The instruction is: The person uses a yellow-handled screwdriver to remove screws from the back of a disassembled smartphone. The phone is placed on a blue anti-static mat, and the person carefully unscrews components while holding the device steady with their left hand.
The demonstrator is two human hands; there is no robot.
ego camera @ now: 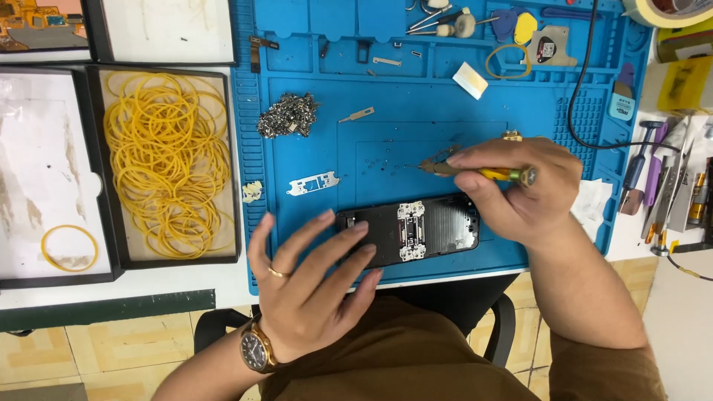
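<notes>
**benchrat:** What's each hand doing here?

**solderpaws:** The right hand [520, 186] is pinched around one small screwdriver [479, 172] with a yellow handle, thumb under and fingers on top, pen-style. I reckon that's for fine control. The tip points left and hangs over the blue mat [416, 96] just beyond the far edge of the phone [407, 232], not touching it. The left hand [312, 286] grips nothing. It's flat and spread, fingertips pressing the phone's left end, probably to stop it sliding.

**benchrat:** And where's the phone?

**solderpaws:** One phone, back off, lying lengthwise at the near edge of the mat, right in front of the person. A pale metal piece [411, 231] sits across its middle.

**benchrat:** What else is around it?

**solderpaws:** Working out from the phone: one flat metal bracket [313, 183] just beyond its left end, one little blade-shaped bit [358, 115] further back, and one heap of small metal parts [288, 115] past that, too tangled to count. I'd guess it's piled there so nothing rolls away. Left of the phone, off the mat, a black tray [119, 167] holds a heap of yellow rubber bands [167, 160], way too many to count. One more band [68, 248] lies alone in the next tray over. There's also one on the mat [506, 61], far right of the phone.
</notes>
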